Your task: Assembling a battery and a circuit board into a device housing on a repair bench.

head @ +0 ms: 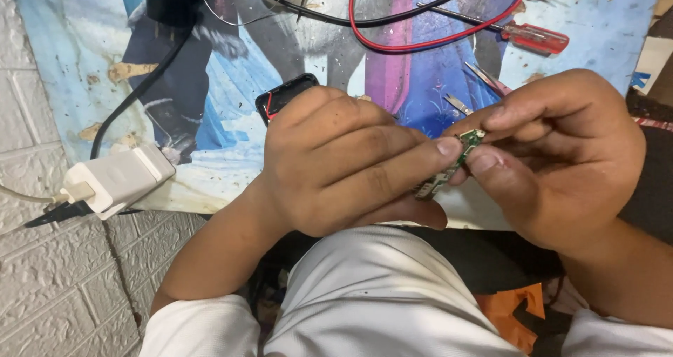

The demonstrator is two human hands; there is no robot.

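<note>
Step in hand looks like inspection: left hand [336,164] and right hand [561,157] have fingers pinching a small green circuit board [452,164] between them, held above the lap near the black case [284,94]; next handling likely needs a steady, light grip.

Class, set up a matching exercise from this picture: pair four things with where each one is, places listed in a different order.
Things:
1. small green circuit board
2. white plastic power adapter
3. red-handled screwdriver
4. black rectangular casing

Places:
A. top right of the printed mat
B. pinched between the left hand and the right hand
C. left edge of the mat, cable plugged in
D. partly hidden behind the left hand

Pairs: 1-B, 2-C, 3-A, 4-D
</note>
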